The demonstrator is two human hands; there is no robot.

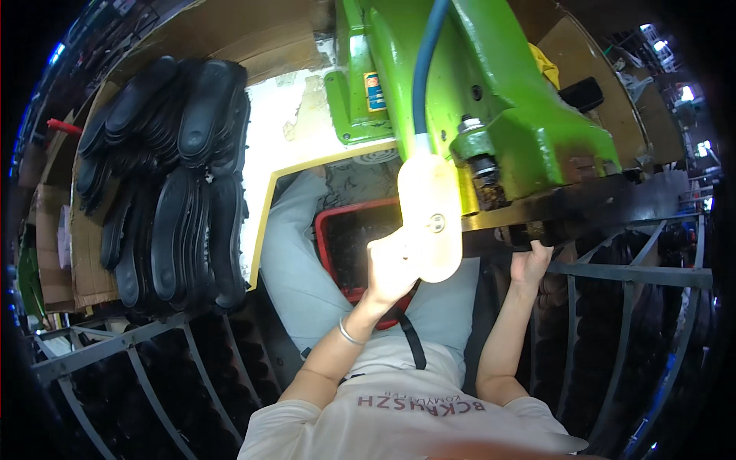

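My left hand (389, 268) is raised under the green machine's front, brightly lit. A pale, rounded oblong lamp head (429, 192) on a blue flexible neck (426, 69) covers its fingertips, so whatever they hold or touch is hidden. My right hand (530, 264) reaches up to the dark underside of the green machine (498, 100), at the right. Its fingers go out of sight among dark parts there, and I cannot make out what they touch. On the left, several black shoe soles (207, 115) stand stacked in rows.
A cardboard box wall (222, 34) surrounds the soles. A white tabletop with a yellow edge (264, 222) borders the opening over my lap. Below sits a red bin (322, 238) between my legs. Metal racks (629, 272) holding dark items flank me on both sides.
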